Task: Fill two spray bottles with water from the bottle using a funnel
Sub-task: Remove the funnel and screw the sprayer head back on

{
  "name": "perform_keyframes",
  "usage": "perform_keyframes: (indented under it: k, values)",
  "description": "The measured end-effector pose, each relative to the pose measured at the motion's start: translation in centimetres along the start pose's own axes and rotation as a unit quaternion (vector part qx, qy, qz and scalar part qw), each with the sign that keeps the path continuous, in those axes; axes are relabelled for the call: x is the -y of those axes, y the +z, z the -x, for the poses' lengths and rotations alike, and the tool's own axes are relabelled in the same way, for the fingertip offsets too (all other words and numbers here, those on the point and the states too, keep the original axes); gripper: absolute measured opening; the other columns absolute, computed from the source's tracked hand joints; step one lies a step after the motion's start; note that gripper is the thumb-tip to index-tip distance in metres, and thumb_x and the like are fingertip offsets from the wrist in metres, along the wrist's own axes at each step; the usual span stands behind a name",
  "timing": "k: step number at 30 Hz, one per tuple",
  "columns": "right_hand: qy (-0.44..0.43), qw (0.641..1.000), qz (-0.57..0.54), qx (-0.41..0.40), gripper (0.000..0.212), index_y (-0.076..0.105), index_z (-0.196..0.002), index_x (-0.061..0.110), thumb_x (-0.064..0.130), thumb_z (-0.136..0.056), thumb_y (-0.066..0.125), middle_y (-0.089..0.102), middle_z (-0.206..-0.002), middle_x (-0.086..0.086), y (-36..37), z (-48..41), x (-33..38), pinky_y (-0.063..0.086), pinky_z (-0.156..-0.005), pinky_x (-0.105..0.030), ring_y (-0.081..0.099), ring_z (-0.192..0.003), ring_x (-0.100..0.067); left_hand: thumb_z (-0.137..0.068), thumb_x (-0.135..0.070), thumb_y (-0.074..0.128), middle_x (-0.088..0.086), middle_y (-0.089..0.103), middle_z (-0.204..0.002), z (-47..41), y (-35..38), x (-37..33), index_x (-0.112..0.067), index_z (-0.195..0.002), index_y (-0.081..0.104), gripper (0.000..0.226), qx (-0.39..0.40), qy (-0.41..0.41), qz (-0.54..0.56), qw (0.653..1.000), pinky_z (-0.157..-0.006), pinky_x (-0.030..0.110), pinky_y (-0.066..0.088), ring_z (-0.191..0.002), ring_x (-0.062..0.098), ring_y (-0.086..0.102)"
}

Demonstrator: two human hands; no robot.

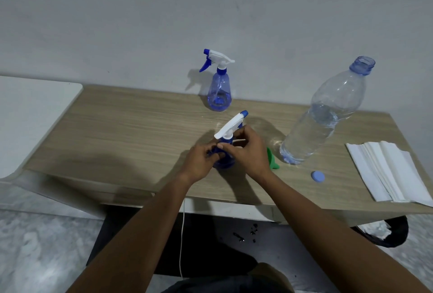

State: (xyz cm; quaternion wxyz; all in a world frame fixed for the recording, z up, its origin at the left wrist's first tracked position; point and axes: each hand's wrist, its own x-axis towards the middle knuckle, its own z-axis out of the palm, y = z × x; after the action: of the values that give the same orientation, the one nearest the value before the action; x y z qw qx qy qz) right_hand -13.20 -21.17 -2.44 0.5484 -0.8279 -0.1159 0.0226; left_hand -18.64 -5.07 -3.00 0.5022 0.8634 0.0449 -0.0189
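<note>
A blue spray bottle (223, 162) stands near the middle of the wooden table (121, 133). My left hand (201, 161) grips its body. My right hand (246, 149) is closed around the collar of its white and blue spray head (230, 125), which sits tilted on the neck. A second blue spray bottle (219, 92), with its spray head on, stands at the back by the wall. The large clear water bottle (321, 119) stands uncapped to the right, partly full. The green funnel (271, 160) lies beside it, mostly hidden behind my right hand.
The blue bottle cap (318, 177) lies near the table's front edge. A stack of white paper napkins (389, 170) lies at the right end. A white surface (30, 114) adjoins the table on the left. A bin with a black bag (384, 231) stands below right.
</note>
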Motion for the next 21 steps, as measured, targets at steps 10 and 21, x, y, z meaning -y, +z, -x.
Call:
perform_keyframes:
  k: [10,21]
  values:
    - [-0.040,0.994,0.009,0.103,0.031,0.065,-0.123,0.031,0.025,-0.093,0.071,0.072,-0.109,0.013,-2.2,-0.1,0.4,0.058,-0.091,-0.036,0.069,-0.100,-0.005,-0.096,-0.016,0.067,-0.003,0.074,-0.112,-0.3,0.1,0.5,-0.019,-0.133,0.066,0.038,0.008,-0.007,0.031,0.999,-0.075,-0.001,0.042,-0.105,0.010,0.066]
    - [-0.047,0.995,0.008,0.088,0.016,0.069,-0.105,0.020,0.017,-0.091,0.074,0.071,-0.104,-0.002,-1.3,-0.4,0.5,0.057,-0.086,-0.039,0.068,-0.091,-0.013,-0.097,-0.015,0.065,-0.007,0.072,-0.109,-0.1,0.0,0.3,-0.020,-0.133,0.066,0.036,0.004,-0.005,0.011,1.000,-0.072,-0.001,0.042,-0.096,0.003,0.064]
